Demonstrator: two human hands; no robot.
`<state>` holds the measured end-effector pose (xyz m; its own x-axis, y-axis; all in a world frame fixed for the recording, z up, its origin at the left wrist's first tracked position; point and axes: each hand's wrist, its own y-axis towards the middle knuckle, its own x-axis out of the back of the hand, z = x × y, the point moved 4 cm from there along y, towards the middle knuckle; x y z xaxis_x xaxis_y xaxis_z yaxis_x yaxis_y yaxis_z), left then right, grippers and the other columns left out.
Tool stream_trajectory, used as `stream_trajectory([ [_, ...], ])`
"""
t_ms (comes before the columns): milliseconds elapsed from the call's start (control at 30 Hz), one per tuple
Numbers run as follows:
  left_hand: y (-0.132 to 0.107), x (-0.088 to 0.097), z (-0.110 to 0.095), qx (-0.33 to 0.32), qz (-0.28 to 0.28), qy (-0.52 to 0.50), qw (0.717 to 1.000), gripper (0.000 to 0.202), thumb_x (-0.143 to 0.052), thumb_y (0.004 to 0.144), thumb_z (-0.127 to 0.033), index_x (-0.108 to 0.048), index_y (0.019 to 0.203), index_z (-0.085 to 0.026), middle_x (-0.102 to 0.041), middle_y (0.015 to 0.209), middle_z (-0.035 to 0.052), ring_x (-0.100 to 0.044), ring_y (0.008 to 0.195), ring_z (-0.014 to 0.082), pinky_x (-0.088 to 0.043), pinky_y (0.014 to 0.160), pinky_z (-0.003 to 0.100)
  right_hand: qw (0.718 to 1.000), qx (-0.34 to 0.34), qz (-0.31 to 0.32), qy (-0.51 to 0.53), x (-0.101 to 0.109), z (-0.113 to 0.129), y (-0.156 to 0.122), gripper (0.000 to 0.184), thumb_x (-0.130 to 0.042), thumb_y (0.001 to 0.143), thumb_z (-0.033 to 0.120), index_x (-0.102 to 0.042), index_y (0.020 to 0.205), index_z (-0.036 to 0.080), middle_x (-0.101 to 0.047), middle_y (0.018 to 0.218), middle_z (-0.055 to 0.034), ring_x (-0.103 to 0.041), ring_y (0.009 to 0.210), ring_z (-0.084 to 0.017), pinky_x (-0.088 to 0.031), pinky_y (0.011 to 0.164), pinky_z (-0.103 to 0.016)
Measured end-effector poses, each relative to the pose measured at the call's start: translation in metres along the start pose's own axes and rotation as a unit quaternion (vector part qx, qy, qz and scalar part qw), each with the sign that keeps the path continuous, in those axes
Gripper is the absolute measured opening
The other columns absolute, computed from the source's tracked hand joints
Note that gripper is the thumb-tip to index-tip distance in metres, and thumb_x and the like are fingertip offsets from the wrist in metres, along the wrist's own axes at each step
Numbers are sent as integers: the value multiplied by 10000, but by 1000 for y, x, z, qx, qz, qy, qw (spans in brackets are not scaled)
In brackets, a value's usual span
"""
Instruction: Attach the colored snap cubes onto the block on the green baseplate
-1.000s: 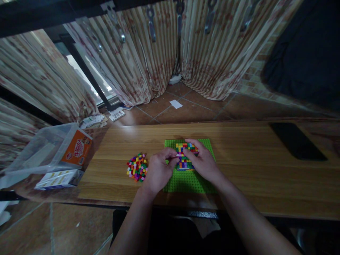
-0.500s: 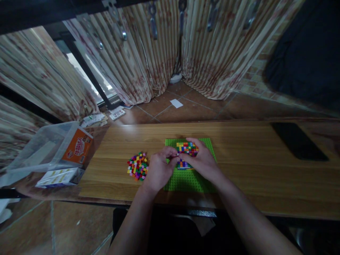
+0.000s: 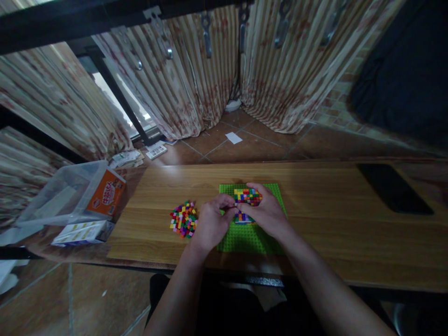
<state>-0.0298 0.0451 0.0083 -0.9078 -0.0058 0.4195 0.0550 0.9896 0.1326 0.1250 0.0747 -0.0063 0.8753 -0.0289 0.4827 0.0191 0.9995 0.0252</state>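
Note:
A multicoloured structure of small building bricks (image 3: 247,195) stands on the green studded baseplate (image 3: 250,240). My right hand (image 3: 269,209) curls round its right side, fingers at the back and thumb across the front. At its left edge, my left hand (image 3: 214,218) pinches with thumb and forefinger. Whatever lies between those fingertips is too small to make out. The tip of my right thumb almost meets the left fingertips. Left of my left hand is a pile of loose coloured bricks (image 3: 183,218). Both hands hide part of the structure.
The wooden table (image 3: 325,224) carries a black flat tablet-like object (image 3: 395,188) on the right. Beyond the left edge are a clear plastic bin (image 3: 66,191) with an orange label and a white box (image 3: 83,232). Striped curtains (image 3: 196,79) hang behind.
The whole view has shifted slightly. Both hands keep almost the same pose at the brick structure, and the loose pile looks unchanged.

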Motion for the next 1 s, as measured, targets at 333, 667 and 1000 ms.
stream_trajectory([
  [333,7,33,6,-9,1,54,998,112,-556,860,-207,-654,824,-166,-694,795,21,-652,770,148,-500,748,258,994,12,72,80,5,-9,-2,547,-638,792,512,-552,1270,262,-575,1315,-97,-581,1155,-274,-451,994,-478],
  [667,-9,78,33,54,65,170,982,143,-567,761,-156,-659,871,-153,-715,878,41,-656,857,184,-489,790,292,982,37,176,53,16,-8,-5,983,-840,587,435,-364,1441,330,-429,1462,-91,-492,1285,-339,-382,1085,-545],
  [1000,-19,78,29,35,126,266,955,143,-652,685,-116,-696,801,-185,-683,944,65,-633,882,194,-481,838,309,981,64,180,0,19,-4,-4,925,-803,615,441,-395,1431,294,-422,1453,-110,-448,1323,-358,-341,1120,-556],
])
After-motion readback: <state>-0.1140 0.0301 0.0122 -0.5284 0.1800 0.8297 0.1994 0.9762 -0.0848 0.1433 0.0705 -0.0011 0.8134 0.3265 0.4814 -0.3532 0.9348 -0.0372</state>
